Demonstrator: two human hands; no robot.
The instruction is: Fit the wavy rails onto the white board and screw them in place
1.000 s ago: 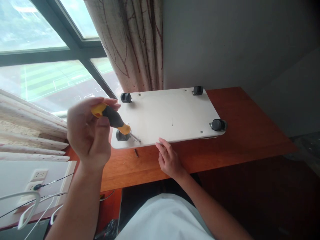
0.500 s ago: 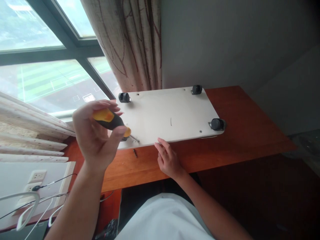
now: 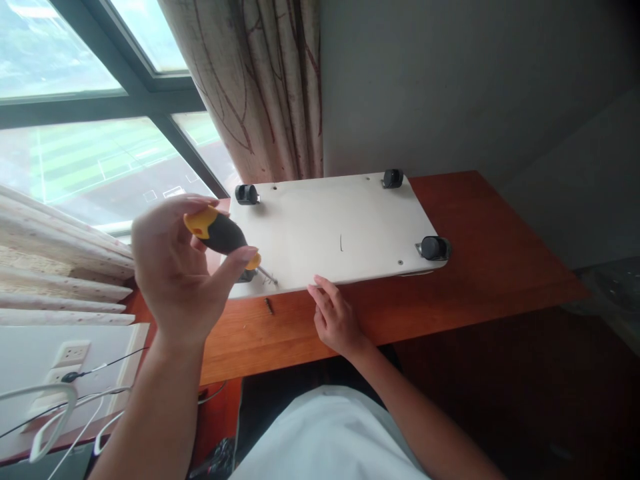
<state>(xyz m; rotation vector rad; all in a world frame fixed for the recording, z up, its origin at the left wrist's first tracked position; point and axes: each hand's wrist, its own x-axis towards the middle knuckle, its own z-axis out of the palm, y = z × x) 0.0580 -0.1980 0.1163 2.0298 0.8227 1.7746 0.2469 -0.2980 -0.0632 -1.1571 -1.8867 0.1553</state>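
A white board (image 3: 330, 227) lies upside down on the reddish wooden desk (image 3: 475, 280), with black caster wheels at its corners (image 3: 434, 248). My left hand (image 3: 175, 273) is wrapped round the yellow and black handle of a screwdriver (image 3: 223, 235). The tool's metal tip rests on the board's near left corner, beside a caster partly hidden behind my fingers. My right hand (image 3: 335, 317) lies on the desk with its fingers stretched out, the fingertips touching the board's near edge. A small dark screw (image 3: 269, 306) lies loose on the desk just in front of the board.
A patterned curtain (image 3: 270, 87) hangs behind the board beside a large window (image 3: 75, 100). A grey wall stands behind the desk. At lower left a white surface carries power sockets (image 3: 70, 353) and white cables (image 3: 55, 407). The desk's front edge runs just above my lap.
My left hand has turned the screwdriver handle, with the fingers shifting their grip. The right hand and the board have stayed in place.
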